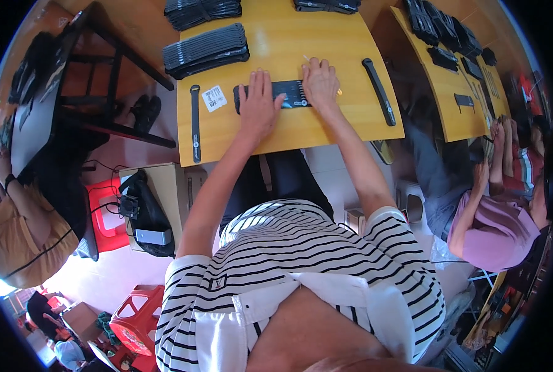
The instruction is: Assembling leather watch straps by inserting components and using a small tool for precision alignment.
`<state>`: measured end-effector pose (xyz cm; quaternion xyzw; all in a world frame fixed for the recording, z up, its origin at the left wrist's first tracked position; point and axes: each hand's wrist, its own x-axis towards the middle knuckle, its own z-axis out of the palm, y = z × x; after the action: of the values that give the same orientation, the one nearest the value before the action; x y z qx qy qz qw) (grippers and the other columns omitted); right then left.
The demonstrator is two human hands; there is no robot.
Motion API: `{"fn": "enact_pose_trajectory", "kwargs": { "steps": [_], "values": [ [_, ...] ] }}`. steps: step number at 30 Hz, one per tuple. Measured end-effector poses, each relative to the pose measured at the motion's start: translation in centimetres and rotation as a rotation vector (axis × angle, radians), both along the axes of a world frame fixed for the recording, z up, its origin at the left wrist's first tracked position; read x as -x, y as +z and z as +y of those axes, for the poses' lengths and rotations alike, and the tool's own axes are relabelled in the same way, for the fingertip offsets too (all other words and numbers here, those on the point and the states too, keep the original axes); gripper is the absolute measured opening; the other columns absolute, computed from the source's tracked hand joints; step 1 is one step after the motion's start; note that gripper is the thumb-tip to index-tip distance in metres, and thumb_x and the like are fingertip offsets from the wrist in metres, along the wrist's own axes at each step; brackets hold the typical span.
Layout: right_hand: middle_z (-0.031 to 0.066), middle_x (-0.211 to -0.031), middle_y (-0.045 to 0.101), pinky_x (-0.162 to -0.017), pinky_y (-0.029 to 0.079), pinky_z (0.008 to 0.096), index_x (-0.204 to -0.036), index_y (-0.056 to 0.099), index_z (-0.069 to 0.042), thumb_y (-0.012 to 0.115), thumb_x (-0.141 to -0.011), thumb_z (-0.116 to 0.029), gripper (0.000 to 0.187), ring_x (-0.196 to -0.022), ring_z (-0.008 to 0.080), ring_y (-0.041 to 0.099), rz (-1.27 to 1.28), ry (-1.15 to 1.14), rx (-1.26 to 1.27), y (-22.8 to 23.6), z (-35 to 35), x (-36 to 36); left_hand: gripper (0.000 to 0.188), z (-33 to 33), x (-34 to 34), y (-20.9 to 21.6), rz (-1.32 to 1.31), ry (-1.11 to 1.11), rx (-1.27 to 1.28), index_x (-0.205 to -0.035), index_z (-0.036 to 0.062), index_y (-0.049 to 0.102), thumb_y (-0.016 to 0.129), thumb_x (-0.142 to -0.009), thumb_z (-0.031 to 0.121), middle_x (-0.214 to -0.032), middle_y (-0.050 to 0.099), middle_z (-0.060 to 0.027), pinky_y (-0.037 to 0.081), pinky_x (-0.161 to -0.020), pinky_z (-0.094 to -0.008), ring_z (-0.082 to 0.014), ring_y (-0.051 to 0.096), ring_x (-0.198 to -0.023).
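Note:
A flat black bundle point(295, 87), with a light blue patch and a row of pale marks near its right end, lies on the wooden table point(276, 133). My left hand point(259, 105) rests flat over its left part, fingers stretched out. At the bundle's right end my right hand point(320, 84) is closed, fingers bent down against it; its thumb is hidden. A small white tip shows beyond these fingers. Left of my hands lie a white printed label point(214, 98) and a single black strap point(196, 124) with a looped end. Another black strap point(379, 92) lies to the right.
Stacked black straps point(205, 49) lie at the table's far left, with more bundles point(202, 11) behind. A second table point(456, 118) with black bundles stands at right, where co-workers sit. Another person point(31, 229) sits at left, near a red stool point(137, 319) and a cardboard box point(171, 198).

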<state>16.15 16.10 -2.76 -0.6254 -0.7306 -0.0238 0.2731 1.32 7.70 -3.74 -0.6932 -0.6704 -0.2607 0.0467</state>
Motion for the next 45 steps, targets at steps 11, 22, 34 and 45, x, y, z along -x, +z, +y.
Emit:
{"fn": "enact_pose_trajectory", "kwargs": {
  "steps": [11, 22, 34, 45],
  "values": [
    [0.0102, -0.094, 0.050, -0.067, 0.042, 0.0444, -0.096, 0.053, -0.009, 0.053, -0.085, -0.032, 0.025, -0.087, 0.0295, 0.050, -0.210, -0.001, -0.059, -1.6, 0.1, 1.2, 0.072, 0.9, 1.4, -2.1, -0.061, -0.104, 0.114, -0.135, -0.0030, 0.029, 0.041, -0.088, 0.051, -0.142, 0.029, -0.0176, 0.015, -0.107, -0.0510, -0.0283, 0.025, -0.133],
    [0.0120, -0.091, 0.053, -0.070, 0.044, 0.0421, -0.104, 0.055, -0.009, 0.056, -0.084, -0.026, 0.026, -0.083, 0.0309, 0.055, 0.232, 0.041, 0.132, 2.1, -1.8, -2.3, 0.038, -9.1, 11.0, 4.3, -0.283, 0.585, 0.261, -0.107, -0.0027, 0.053, 0.065, -0.075, 0.014, -0.108, 0.055, -0.0205, 0.046, -0.081, -0.0392, -0.0354, 0.055, -0.100],
    [0.0104, -0.082, 0.055, -0.061, 0.045, 0.0329, -0.090, 0.059, -0.003, 0.057, -0.081, -0.005, 0.010, -0.072, 0.0239, 0.058, 0.598, 0.337, 0.243, 3.3, -14.2, 2.4, 0.032, -10.4, 12.8, 1.7, -0.459, 0.600, 0.284, -0.091, -0.0057, 0.056, 0.064, -0.066, 0.013, -0.082, 0.063, -0.0244, 0.050, -0.075, -0.0413, -0.0402, 0.062, -0.079],
    [0.0014, -0.070, 0.058, -0.039, 0.022, 0.0162, -0.089, 0.063, -0.006, 0.061, -0.085, -0.027, 0.022, -0.044, 0.0010, 0.035, 1.192, 0.517, 1.100, 3.7, -18.1, 6.1, 0.010, -12.2, 6.5, 4.1, -1.783, 0.090, 0.074, -0.093, 0.0054, 0.056, 0.056, -0.083, 0.003, -0.078, 0.060, 0.0000, 0.049, -0.053, -0.0190, -0.0067, 0.058, -0.065]
  ]
}}
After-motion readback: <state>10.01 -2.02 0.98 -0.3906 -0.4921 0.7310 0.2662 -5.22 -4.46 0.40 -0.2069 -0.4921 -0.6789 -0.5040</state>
